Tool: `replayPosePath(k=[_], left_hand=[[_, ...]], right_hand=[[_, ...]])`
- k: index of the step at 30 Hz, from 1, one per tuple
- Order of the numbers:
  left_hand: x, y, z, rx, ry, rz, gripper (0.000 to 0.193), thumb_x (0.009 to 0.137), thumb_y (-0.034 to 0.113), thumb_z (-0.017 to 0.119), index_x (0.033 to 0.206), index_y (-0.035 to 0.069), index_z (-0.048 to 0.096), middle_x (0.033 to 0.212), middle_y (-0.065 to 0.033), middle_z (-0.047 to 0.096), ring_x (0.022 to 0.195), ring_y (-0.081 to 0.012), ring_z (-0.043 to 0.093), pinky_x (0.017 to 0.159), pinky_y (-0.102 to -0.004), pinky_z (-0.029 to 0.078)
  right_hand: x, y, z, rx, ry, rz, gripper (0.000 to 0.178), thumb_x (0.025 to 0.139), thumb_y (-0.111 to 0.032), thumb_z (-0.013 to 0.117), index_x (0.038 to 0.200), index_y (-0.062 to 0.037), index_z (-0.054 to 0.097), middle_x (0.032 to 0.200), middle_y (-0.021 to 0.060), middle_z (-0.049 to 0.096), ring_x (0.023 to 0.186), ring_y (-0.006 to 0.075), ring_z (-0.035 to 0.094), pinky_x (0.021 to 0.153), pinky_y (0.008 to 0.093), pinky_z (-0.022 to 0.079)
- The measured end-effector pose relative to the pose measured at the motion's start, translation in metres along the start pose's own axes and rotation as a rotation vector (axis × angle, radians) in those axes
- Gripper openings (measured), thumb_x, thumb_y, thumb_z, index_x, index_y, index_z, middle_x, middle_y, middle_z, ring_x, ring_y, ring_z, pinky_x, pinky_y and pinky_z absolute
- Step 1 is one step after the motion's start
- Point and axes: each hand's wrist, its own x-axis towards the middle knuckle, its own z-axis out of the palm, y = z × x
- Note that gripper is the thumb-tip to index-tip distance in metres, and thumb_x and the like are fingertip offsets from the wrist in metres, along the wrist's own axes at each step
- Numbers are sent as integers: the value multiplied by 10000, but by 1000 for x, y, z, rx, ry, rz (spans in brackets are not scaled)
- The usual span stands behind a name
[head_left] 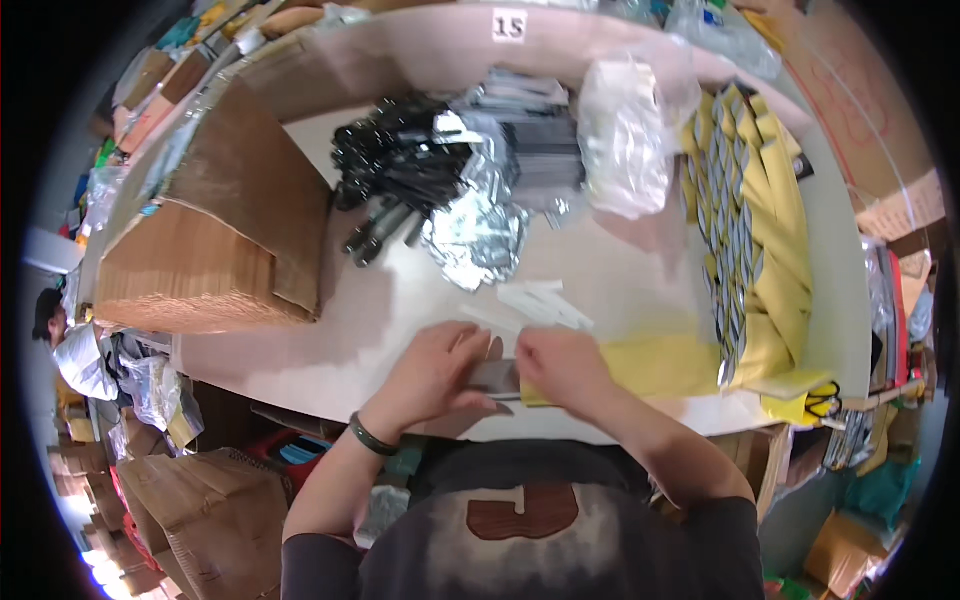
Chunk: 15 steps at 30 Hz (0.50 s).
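At the table's near edge a flat grey piece (492, 377) lies between my two hands. My left hand (435, 368) curls around its left end, fingers along the far side and thumb along the near side. My right hand (562, 368) is closed like a fist over its right end; what lies under those fingers is hidden. From beneath my right hand a flat yellow strip (660, 365) stretches to the right along the edge. Just beyond my hands lie several thin white strips (545, 303).
A large cardboard box (230, 220) stands at left. Behind are black plastic-wrapped pieces (400, 150), crumpled silver foil (475, 235), a grey stack (545, 150) and a clear plastic bag (630, 140). Folded yellow strips (780, 240) pile at right, near black-handled scissors (823, 400). A raised rim (420, 40) borders the table's back.
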Motion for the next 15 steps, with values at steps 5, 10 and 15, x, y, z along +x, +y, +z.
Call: replayPosePath(k=[5, 10, 15], left_hand=[[63, -107, -54, 554, 233, -139, 652, 778, 145, 741, 1387, 93, 512, 1427, -133, 496, 1304, -344, 474, 1085, -479, 388], [97, -163, -76, 678, 138, -294, 619, 820, 160, 709, 1412, 151, 526, 1484, -105, 461, 1355, -304, 429, 1095, -469, 344], [59, -144, -46, 575, 268, -366, 510, 843, 52, 580, 1338, 177, 593, 1290, -102, 568, 1126, -296, 565, 922, -394, 483]], right_hand=[[56, 45, -19, -31, 79, -46, 128, 845, -169, 664, 860, -45, 637, 886, 132, 623, 927, 348, 601, 795, 452, 497], [50, 47, -23, -33, -36, 87, 136, 828, -165, 692, 891, -46, 669, 870, 126, 625, 910, 346, 606, 786, 451, 496], [42, 58, -51, -171, -66, 111, 132, 837, -164, 693, 892, -45, 707, 895, 125, 646, 917, 350, 611, 802, 449, 496]])
